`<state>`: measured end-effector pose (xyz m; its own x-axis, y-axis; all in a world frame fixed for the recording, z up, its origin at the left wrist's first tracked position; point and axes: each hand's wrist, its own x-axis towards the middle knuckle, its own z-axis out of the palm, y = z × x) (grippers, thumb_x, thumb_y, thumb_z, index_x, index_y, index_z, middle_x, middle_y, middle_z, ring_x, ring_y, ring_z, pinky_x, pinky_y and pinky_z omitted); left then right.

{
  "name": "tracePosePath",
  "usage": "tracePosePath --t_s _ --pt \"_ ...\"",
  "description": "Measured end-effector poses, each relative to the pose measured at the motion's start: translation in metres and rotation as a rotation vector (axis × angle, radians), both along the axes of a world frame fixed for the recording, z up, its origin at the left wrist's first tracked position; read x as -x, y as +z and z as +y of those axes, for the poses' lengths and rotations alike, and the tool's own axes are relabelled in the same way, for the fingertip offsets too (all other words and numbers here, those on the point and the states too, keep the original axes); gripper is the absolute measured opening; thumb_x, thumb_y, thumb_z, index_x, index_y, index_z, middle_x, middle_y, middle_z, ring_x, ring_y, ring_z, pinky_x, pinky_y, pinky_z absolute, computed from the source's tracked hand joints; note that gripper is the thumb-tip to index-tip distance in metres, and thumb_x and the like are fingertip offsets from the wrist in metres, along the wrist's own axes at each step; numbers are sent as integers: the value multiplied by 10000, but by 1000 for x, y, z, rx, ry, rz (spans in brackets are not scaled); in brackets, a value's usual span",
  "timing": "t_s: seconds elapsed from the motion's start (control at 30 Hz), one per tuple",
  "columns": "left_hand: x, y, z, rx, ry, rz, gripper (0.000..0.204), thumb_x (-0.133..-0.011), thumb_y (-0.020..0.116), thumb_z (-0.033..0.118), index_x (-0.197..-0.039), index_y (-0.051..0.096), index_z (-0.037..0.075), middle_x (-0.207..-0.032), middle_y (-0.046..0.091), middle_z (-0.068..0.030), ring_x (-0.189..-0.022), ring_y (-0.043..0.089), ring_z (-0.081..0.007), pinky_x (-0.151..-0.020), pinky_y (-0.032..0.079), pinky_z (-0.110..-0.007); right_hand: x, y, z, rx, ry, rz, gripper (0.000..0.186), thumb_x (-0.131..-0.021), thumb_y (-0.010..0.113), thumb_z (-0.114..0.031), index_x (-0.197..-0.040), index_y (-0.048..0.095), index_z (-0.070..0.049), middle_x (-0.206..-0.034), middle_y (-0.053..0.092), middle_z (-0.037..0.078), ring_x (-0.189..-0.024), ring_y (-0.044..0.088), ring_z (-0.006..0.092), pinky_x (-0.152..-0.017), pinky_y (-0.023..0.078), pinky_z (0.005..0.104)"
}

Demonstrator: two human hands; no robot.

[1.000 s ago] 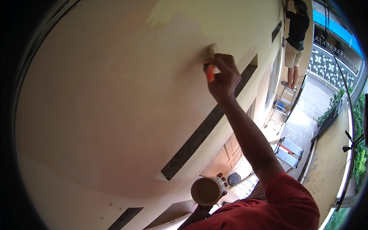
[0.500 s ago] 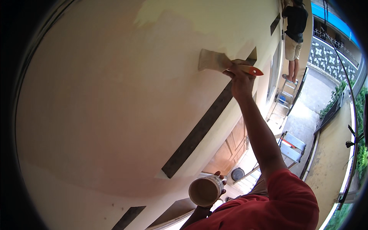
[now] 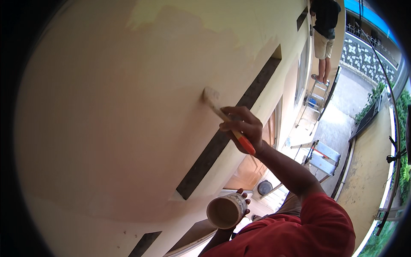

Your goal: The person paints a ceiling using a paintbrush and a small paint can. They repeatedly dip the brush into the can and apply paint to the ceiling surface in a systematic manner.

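The wall [image 3: 107, 128] is left, the brush [image 3: 215, 107] on it — the cup [image 3: 233, 198] is near. Far right, a person [image 3: 324, 38] is on a ladder [image 3: 317, 95].

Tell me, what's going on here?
The person in the red shirt has a paintbrush in the right hand, its bristle end at the wall. The left hand holds a tub, its open mouth facing us. The wall is pinkish-beige over a wide area and yellowish higher up. Farther off, another person stands on a ladder.
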<state>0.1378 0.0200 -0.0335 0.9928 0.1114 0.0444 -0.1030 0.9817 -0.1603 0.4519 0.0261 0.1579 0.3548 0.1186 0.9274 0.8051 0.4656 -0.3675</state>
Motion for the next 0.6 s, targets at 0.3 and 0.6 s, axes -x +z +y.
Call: tracePosePath --t_s 0.3,0.6 --pt "-8 0 2 34 -25 -23 1122 -919 854 536 -1725 272 15 -1625 479 -258 -1451 492 -468 -1151 518 -678 -125 10 11 -218 822 723 196 -968 757 93 -1105 724 -43 -1218 763 186 -1102 779 327 -964 664 469" --pt "16 -11 3 -14 44 20 1128 -924 835 577 -1728 274 20 -1615 493 -251 -1485 472 -474 -1139 517 -671 -198 -9 -8 -260 -161 521 141 -962 791 37 -1087 783 -28 -1165 769 90 -1059 744 212 -1000 574 333"
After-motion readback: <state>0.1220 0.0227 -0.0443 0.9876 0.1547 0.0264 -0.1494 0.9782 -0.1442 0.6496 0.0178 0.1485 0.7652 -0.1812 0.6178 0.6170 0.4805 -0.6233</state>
